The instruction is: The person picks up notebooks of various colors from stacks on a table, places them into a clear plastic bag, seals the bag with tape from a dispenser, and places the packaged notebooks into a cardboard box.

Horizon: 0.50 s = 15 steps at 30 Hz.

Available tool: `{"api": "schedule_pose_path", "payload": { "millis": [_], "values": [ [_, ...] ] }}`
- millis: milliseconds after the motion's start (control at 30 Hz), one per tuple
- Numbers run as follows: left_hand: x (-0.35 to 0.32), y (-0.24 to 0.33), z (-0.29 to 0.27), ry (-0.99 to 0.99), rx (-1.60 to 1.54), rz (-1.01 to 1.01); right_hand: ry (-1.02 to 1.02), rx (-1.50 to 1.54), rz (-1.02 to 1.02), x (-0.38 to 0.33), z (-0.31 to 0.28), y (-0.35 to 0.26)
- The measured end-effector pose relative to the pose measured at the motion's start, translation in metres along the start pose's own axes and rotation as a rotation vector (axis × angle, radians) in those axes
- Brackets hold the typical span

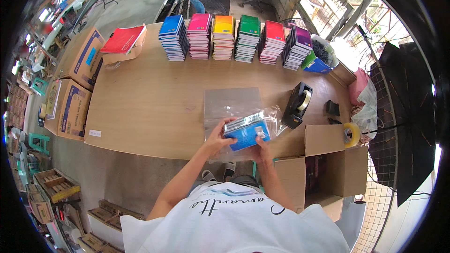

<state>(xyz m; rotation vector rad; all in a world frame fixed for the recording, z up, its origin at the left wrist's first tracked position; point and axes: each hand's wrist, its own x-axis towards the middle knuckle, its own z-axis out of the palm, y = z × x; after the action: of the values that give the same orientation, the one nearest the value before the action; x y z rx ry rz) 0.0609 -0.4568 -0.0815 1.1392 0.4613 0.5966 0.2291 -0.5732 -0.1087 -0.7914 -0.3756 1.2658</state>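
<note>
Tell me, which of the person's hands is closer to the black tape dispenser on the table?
Right. The right hand grips the blue notebook bundle on its near right side, closer to the tape dispenser. The left hand holds the bundle's left end, farther away.

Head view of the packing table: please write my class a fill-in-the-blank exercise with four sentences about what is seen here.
1. Both hands, left hand and right hand, hold a bundle of notebooks with a ____ cover on top.
2. The bundle is going into a clear ____ bag.
3. Along the table's far edge stand ____ stacks of notebooks.
4. The black tape dispenser stands to the ____ of the hands.

Missing words: blue; plastic; six; right
</note>
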Motion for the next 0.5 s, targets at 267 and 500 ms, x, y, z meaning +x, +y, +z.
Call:
{"api": "schedule_pose_path", "payload": {
  "millis": [267,500],
  "values": [
    [0.012,0.039,-0.007,0.073,0.903,0.434,-0.158,-0.740,-0.226,0.024,-0.024,-0.029],
    [0.067,0.112,0.017,-0.311,1.492,0.759,-0.530,-1.776,-0.606,0.027,0.062,-0.147]
  ]
}}
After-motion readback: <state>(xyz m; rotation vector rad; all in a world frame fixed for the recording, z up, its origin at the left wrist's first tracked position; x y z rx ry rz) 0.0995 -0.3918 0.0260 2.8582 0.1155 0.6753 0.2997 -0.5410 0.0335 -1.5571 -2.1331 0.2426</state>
